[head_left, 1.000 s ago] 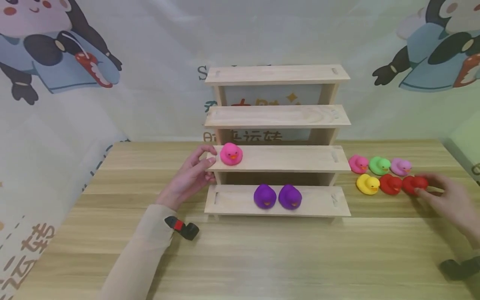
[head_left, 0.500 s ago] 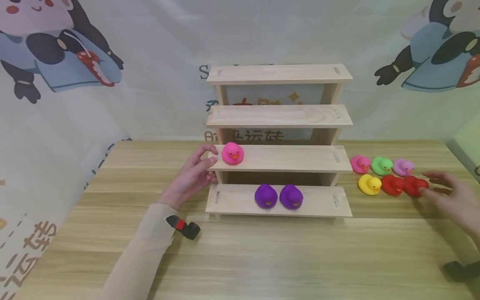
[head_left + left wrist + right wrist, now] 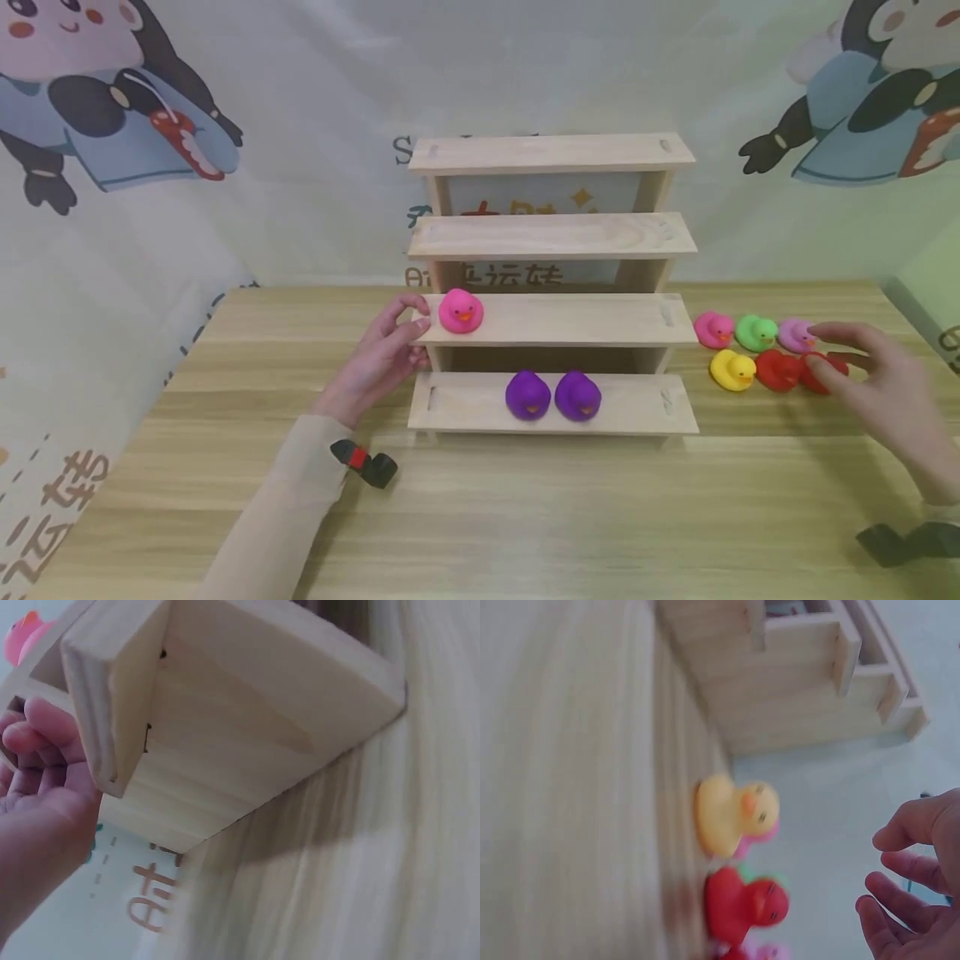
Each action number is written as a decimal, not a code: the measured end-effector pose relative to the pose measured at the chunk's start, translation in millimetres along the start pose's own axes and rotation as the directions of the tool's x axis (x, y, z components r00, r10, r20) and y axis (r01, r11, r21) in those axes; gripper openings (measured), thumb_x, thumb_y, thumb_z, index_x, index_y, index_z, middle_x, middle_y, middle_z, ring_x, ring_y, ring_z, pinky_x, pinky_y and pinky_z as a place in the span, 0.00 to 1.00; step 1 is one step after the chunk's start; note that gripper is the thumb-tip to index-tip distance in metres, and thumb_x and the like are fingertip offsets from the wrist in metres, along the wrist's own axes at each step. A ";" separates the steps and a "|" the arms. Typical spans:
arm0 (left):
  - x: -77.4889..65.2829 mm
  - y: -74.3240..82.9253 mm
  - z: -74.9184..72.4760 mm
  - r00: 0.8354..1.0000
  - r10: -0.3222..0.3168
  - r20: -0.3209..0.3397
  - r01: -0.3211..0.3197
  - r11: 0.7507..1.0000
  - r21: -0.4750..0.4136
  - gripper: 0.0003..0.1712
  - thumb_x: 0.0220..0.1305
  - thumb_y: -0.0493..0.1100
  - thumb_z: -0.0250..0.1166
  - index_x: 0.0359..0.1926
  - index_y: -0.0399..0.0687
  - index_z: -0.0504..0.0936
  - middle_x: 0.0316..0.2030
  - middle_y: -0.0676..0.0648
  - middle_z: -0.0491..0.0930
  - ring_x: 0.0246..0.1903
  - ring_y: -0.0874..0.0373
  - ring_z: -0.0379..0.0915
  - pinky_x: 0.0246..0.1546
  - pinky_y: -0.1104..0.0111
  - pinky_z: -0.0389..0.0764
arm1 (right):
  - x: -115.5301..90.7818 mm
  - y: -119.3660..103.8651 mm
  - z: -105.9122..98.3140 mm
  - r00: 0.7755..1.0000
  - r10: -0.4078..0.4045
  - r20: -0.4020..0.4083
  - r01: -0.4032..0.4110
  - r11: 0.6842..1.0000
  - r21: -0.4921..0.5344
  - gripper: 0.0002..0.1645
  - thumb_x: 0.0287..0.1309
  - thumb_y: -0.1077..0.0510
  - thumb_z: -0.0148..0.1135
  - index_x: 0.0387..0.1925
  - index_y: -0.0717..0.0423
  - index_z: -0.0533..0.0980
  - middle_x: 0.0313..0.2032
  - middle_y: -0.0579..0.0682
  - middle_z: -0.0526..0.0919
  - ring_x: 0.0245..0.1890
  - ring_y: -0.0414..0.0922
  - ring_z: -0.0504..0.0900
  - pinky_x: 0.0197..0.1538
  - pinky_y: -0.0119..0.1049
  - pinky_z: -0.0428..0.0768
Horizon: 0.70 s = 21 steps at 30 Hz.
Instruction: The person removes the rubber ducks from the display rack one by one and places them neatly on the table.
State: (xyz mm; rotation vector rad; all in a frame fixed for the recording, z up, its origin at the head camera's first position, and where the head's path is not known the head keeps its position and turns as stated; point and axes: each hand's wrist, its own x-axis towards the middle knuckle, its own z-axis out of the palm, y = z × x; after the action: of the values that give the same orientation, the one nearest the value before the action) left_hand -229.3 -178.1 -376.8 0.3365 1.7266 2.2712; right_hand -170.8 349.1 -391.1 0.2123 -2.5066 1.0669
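Observation:
My left hand [image 3: 380,354] grips the left end of the third tier of a pale wooden stepped shelf [image 3: 570,321], thumb and fingers at its edge. Beside those fingers sits a pink rubber duck [image 3: 461,312]; two purple rubber ducks [image 3: 528,396] are on the lowest tier. My right hand [image 3: 877,387] hovers over the right end of two rows of ducks, partly covering a red duck [image 3: 817,375] and reaching a lilac duck [image 3: 793,335]. In the right wrist view its fingers [image 3: 904,896] are apart with nothing between them.
Left of the right hand stand another red duck [image 3: 777,370], a yellow duck [image 3: 732,370], a green duck [image 3: 756,332] and a second pink duck [image 3: 714,330] on the wood-grain table [image 3: 525,517]. A printed cloth [image 3: 315,167] hangs behind the shelf.
My right hand has come off the right-hand red duck and shifted up and left over it, fingertips now by the lilac duck. My left hand keeps its place on the shelf.

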 end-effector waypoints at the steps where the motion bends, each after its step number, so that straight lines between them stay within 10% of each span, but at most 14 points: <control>1: -0.6 0.6 0.7 1.000 -0.006 -0.016 0.006 1.000 0.025 0.10 0.72 0.34 0.49 0.43 0.55 0.69 0.23 0.52 0.71 0.19 0.63 0.63 0.25 0.73 0.69 | 1.7 -3.2 0.5 1.000 0.023 0.016 -0.023 1.000 0.002 0.19 0.62 0.63 0.62 0.54 0.60 0.74 0.48 0.35 0.75 0.45 0.28 0.73 0.41 0.11 0.68; 9: -10.0 9.8 6.1 0.994 -0.006 -0.110 0.040 0.948 0.315 0.09 0.73 0.42 0.54 0.52 0.52 0.68 0.20 0.50 0.68 0.24 0.59 0.68 0.29 0.70 0.76 | 16.1 -61.4 15.8 0.996 0.001 0.094 -0.002 1.000 0.012 0.20 0.61 0.65 0.61 0.55 0.64 0.73 0.52 0.58 0.74 0.42 0.27 0.71 0.42 0.12 0.69; 21: -10.7 10.5 6.7 0.993 -0.039 -0.114 0.068 0.964 0.257 0.10 0.74 0.42 0.53 0.53 0.52 0.68 0.20 0.50 0.71 0.24 0.59 0.68 0.29 0.72 0.74 | 38.7 -140.4 58.7 0.947 -0.299 0.118 0.289 0.952 0.101 0.19 0.55 0.70 0.63 0.50 0.59 0.77 0.48 0.52 0.80 0.43 0.41 0.79 0.42 0.24 0.72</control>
State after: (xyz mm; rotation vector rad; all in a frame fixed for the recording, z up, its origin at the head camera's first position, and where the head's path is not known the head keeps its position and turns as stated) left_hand -217.7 -178.5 -365.1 0.2179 2.0690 2.0609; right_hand -182.8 209.9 -319.3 0.6799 -2.4434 1.0616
